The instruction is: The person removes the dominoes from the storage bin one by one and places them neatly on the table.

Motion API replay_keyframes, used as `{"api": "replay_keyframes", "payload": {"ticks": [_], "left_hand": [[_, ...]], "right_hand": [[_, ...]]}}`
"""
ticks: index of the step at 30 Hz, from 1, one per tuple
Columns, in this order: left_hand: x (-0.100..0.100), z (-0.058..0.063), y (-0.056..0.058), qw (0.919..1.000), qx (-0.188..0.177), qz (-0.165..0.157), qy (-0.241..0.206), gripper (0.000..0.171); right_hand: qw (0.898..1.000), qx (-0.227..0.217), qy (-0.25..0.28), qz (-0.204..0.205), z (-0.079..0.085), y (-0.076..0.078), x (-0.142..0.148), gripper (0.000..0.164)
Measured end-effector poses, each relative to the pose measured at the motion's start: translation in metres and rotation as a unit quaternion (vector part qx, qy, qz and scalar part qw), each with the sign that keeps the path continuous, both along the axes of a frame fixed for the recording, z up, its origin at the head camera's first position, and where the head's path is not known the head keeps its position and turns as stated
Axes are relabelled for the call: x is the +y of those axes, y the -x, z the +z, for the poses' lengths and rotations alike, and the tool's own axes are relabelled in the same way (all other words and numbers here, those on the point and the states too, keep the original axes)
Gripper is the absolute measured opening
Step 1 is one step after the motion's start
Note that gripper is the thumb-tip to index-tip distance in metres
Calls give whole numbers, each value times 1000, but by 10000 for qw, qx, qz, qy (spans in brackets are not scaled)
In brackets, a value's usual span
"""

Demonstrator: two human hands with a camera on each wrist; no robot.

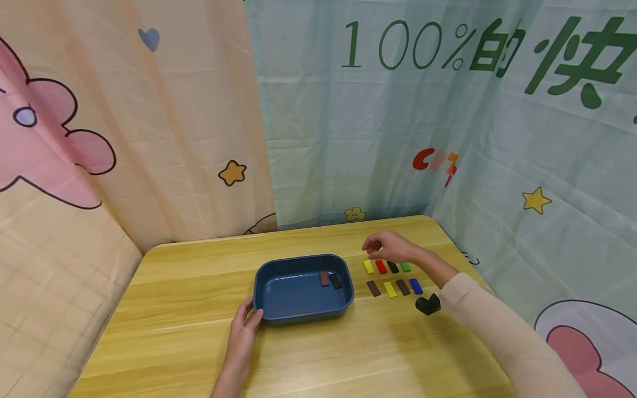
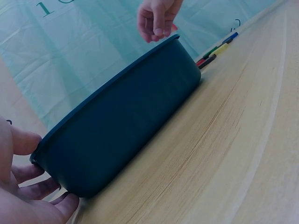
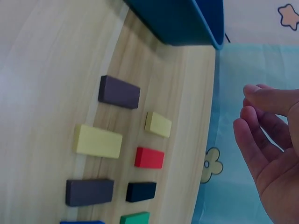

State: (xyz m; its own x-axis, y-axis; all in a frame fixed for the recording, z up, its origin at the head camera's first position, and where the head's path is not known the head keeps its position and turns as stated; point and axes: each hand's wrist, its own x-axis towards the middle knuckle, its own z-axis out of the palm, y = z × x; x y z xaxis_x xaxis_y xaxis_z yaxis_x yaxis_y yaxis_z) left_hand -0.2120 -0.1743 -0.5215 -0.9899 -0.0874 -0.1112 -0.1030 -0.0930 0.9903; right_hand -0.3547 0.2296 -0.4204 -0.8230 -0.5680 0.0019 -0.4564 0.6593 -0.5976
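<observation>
My left hand holds the near left corner of a dark blue plastic basin, thumb at the rim and fingers against the outer wall. Inside the basin lie a brown block and a black block. Raised above the far row of blocks is my right hand, fingers loosely bent and nothing visible between them. That row has a yellow block, a red block, a black block and a green block.
The nearer row holds a brown block, a yellow block, another brown block and a blue block. A black object shows beside the right sleeve. Printed curtains stand behind the wooden table.
</observation>
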Motion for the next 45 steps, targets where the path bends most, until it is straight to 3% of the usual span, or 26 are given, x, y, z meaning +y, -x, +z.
{"api": "replay_keyframes", "payload": {"ticks": [13, 23, 34, 38, 45], "left_hand": [[0, -1, 0, 10000, 52, -48, -60, 51], [-1, -2, -1, 9998, 172, -11, -139, 48], [0, 1, -1, 9998, 148, -61, -137, 47], [-1, 2, -2, 9998, 143, -53, -137, 48], [0, 1, -1, 9996, 241, 7, -135, 48]], "right_hand": [[9934, 144, -594, 972, 7, 12, -65, 20], [9783, 32, -1188, 1697, -3, 27, -115, 25], [9532, -167, -2148, 2119, -29, 31, -143, 31], [9437, 18, -2477, 2191, -36, 32, -147, 28], [9186, 459, -3062, 2456, -43, 29, -149, 32]]}}
